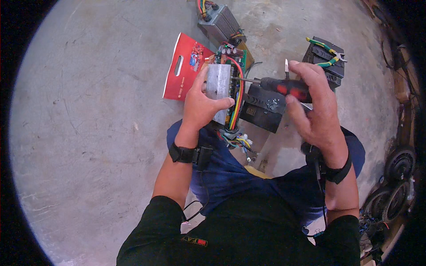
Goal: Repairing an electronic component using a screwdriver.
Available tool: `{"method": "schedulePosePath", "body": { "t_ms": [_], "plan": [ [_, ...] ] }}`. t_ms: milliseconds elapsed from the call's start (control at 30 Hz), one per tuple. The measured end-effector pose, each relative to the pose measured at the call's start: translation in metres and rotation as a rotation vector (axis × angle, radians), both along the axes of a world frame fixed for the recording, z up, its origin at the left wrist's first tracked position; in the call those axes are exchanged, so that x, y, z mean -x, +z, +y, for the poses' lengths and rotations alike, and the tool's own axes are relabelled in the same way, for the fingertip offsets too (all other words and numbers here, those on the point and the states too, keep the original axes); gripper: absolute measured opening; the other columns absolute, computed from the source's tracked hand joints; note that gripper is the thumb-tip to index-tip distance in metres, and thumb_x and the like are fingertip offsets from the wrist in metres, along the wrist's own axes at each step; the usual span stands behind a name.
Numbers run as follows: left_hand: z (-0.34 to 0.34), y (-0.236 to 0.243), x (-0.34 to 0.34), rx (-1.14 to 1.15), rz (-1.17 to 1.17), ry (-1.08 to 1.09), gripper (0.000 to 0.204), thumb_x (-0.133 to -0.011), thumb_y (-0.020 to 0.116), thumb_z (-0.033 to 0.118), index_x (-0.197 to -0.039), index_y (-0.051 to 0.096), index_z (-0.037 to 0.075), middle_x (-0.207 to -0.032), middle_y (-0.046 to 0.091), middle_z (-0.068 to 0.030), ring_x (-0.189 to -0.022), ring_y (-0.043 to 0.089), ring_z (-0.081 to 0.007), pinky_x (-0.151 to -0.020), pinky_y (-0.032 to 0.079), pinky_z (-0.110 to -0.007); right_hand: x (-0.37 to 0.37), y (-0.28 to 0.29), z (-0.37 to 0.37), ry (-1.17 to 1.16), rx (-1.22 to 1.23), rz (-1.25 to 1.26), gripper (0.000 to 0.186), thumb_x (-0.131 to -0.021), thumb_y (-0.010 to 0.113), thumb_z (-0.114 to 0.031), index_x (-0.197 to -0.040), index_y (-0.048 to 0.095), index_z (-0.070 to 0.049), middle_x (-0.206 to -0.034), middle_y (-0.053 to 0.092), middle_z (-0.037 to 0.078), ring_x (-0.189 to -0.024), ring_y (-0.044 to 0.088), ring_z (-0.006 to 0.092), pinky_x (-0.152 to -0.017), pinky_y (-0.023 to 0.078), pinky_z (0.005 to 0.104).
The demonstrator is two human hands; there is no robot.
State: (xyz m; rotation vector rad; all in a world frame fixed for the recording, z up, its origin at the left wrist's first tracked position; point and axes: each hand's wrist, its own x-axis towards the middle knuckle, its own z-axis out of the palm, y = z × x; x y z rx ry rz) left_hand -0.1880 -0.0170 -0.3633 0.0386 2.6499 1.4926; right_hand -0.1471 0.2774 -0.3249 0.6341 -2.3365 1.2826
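Note:
My left hand (203,101) is closed around a circuit board (240,54) with a flat aluminium plate (218,80) on it. Its thumb lies across the plate's near right part. Red, yellow and green wires (240,95) run along the board's right side, ending near my lap in loose leads with connectors (239,142). In my right hand (317,102) is a screwdriver (284,87) with a black and red handle. Its shaft points left, and the tip meets the board's right edge beside the plate. A thin pale-tipped piece (286,66) sticks up by my right fingers; its kind is unclear.
Beyond the board lie a red carton (186,66) with a handle slot and a finned metal case (219,22). A black case (264,108) sits under the screwdriver. Green-and-yellow pliers (328,52) rest on another black case (321,66). Wheels (399,164) and cables line the right.

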Motion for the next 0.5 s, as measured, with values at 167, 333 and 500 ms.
{"method": "schedulePosePath", "body": {
  "t_ms": [167, 333, 500],
  "plan": [
    [-0.002, -0.005, 0.001, 0.015, 0.012, 0.000, 0.110, -0.060, 0.093, 0.020, -0.155, 0.040, -0.002, -0.134, 0.065, -0.0205, -0.117, 0.067, -0.0275, -0.100, 0.053, -0.038, -0.003, 0.003, -0.007, -0.004, 0.099, 0.087, 0.061, -0.081, 0.076, -0.007, -0.139, 0.055, -0.007, -0.122, 0.061, 0.021, -0.103, 0.066, 0.0393, -0.083, 0.057, 0.0413],
    [-0.005, -0.013, 0.003, -0.029, 0.086, -0.006, 0.111, -0.061, 0.095, 0.014, -0.156, 0.040, 0.000, -0.113, 0.072, -0.0146, -0.102, 0.070, -0.0206, -0.091, 0.055, -0.036, -0.003, 0.001, 0.000, -0.004, -0.038, -0.025, 0.064, -0.081, 0.074, -0.006, -0.141, 0.053, -0.007, -0.125, 0.060, 0.022, -0.111, 0.064, 0.0374, -0.087, 0.056, 0.0415],
    [-0.001, -0.005, 0.002, -0.025, 0.063, -0.018, 0.110, -0.062, 0.094, 0.009, -0.156, 0.038, 0.000, -0.113, 0.072, -0.0151, -0.102, 0.070, -0.0210, -0.091, 0.055, -0.036, -0.001, 0.002, -0.003, -0.062, 0.001, 0.051, 0.062, -0.085, 0.079, -0.014, -0.141, 0.053, -0.006, -0.123, 0.062, 0.021, -0.101, 0.068, 0.0391, -0.088, 0.056, 0.0428]
  ]
}}
